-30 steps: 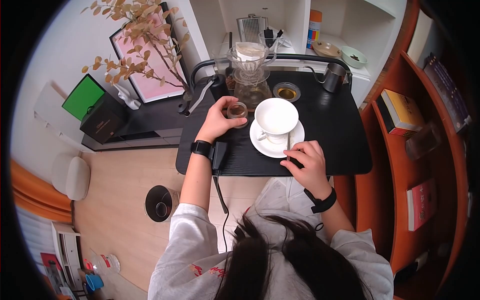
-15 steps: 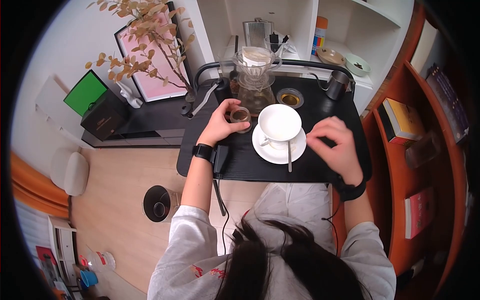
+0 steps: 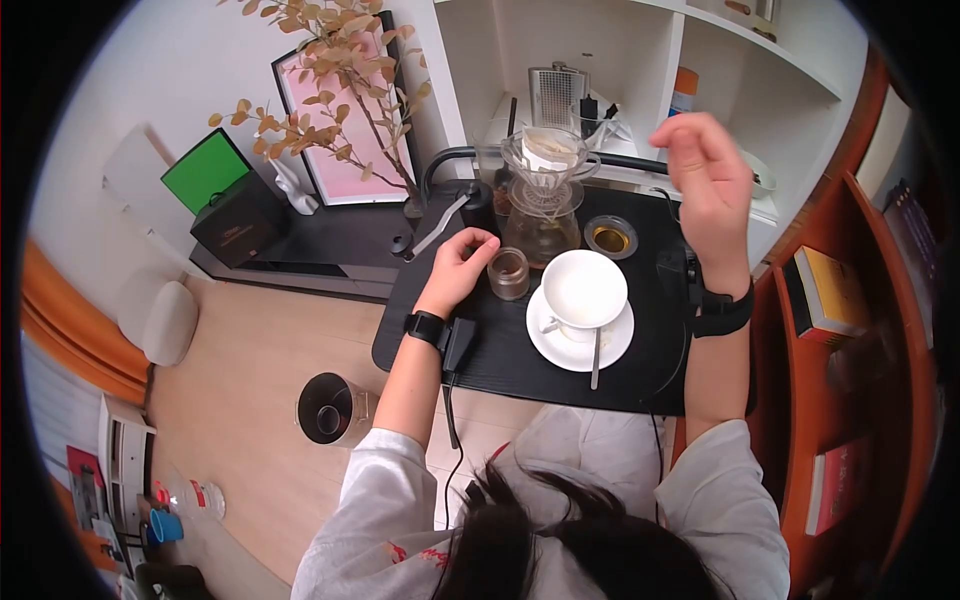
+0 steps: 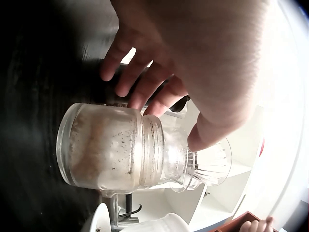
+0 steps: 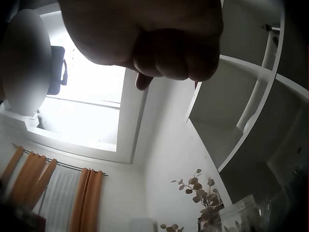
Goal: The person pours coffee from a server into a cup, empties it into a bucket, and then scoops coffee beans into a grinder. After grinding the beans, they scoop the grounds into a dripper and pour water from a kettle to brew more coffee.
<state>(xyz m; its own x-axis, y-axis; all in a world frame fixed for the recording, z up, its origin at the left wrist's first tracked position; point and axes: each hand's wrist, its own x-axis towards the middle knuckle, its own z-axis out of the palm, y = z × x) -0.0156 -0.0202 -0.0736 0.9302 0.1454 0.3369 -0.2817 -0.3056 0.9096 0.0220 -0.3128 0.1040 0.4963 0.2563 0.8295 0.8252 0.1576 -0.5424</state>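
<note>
My left hand (image 3: 458,270) is beside the small glass jar (image 3: 509,274), fingers bent and apart from it. The left wrist view shows brown powder inside the jar (image 4: 104,147) and my left hand (image 4: 193,63) by its rim. My right hand (image 3: 712,195) is raised over the table's far right side, fingers curled, with nothing visible in it; its fingers (image 5: 166,60) look folded in the right wrist view. A white cup (image 3: 586,288) sits on a saucer (image 3: 560,350), with a spoon (image 3: 596,360) at the front.
Behind the jar stands a glass server (image 3: 541,228) under a dripper (image 3: 545,165) with a paper filter. A hand grinder (image 3: 478,208) is at left, a round metal dish (image 3: 610,238) at right. A black rail (image 3: 455,156) runs along the table's back.
My right hand has let go of the spoon and moved right, then up and away. My left hand has released the jar and drawn slightly left. The head view has shifted.
</note>
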